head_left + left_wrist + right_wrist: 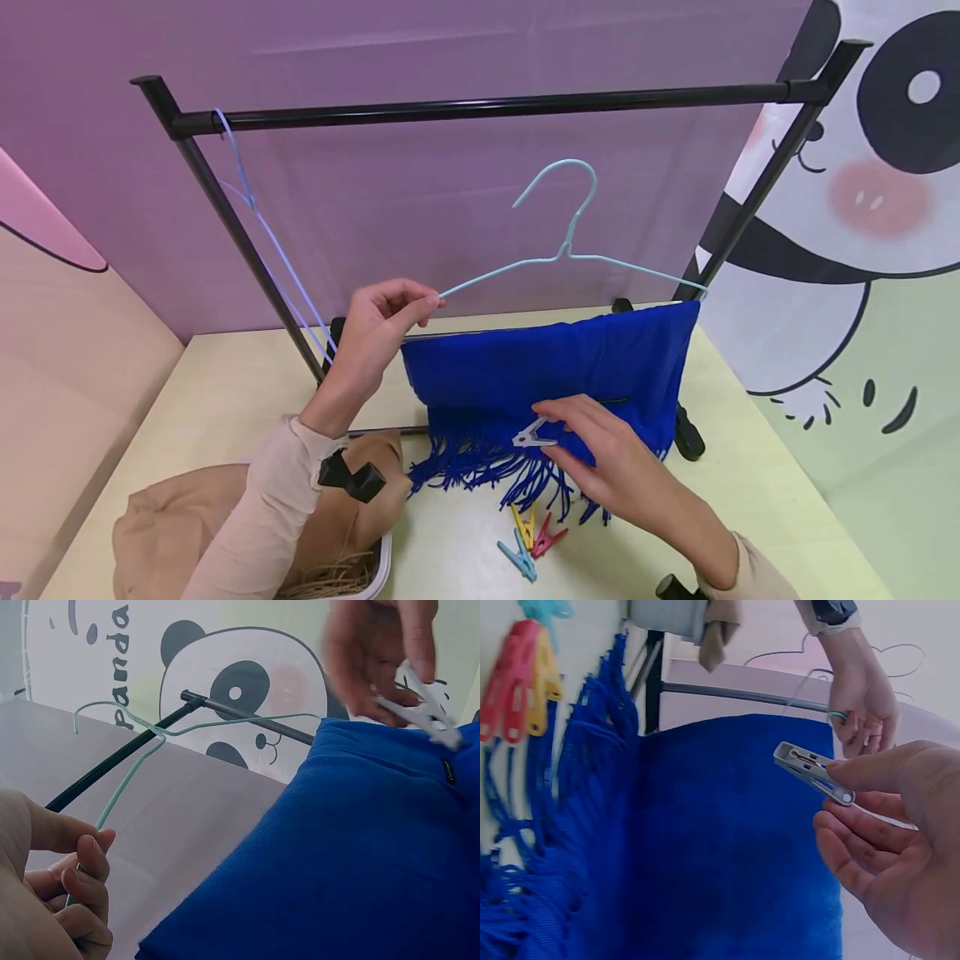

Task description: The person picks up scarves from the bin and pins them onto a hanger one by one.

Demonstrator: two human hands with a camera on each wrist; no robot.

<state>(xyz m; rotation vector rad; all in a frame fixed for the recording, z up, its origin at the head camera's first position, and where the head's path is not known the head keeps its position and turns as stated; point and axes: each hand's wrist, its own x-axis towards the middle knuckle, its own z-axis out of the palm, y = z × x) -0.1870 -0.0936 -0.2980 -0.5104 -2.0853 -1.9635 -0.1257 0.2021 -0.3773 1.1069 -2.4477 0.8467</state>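
My left hand (372, 332) pinches the left shoulder of a light teal wire hanger (567, 237), whose hook points up below the rack's bar. Draped over the hanger's lower bar is a folded blue scarf (540, 362) with a fringe hanging down; a small dark label (448, 772) shows on it in the left wrist view. In front of the scarf, my right hand (611, 450) pinches a pale grey clothespin (810, 771) between thumb and fingers. Yellow (524, 527), red (547, 537) and blue (519, 558) clothespins lie on the table below the fringe.
A black rack (480, 110) spans the table, with a lavender hanger (273, 233) on its left end. At front left, brown cloth (180, 508) lies over a white-rimmed basket (386, 562). A purple backdrop (450, 50) and panda-printed wall (885, 242) stand behind.
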